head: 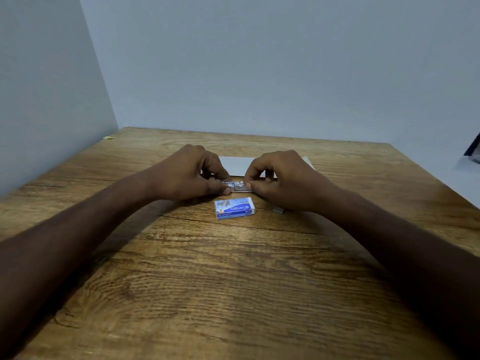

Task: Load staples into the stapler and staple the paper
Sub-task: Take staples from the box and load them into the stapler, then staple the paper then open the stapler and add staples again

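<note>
A small metal stapler (237, 186) lies on the wooden table (233, 281) between my two hands. My left hand (192, 172) pinches its left end with thumb and fingers. My right hand (283, 175) grips its right end. Most of the stapler is hidden by my fingers; I cannot tell whether it is open. A blue and white staple box (234, 208) lies just in front of the stapler. White paper (236, 165) lies flat behind my hands, partly covered by them.
A small grey strip, perhaps staples (278, 209), lies by my right wrist. A yellow scrap (108, 137) sits at the table's far left edge. Grey walls close the left and back. A dark object (474, 149) shows at the far right.
</note>
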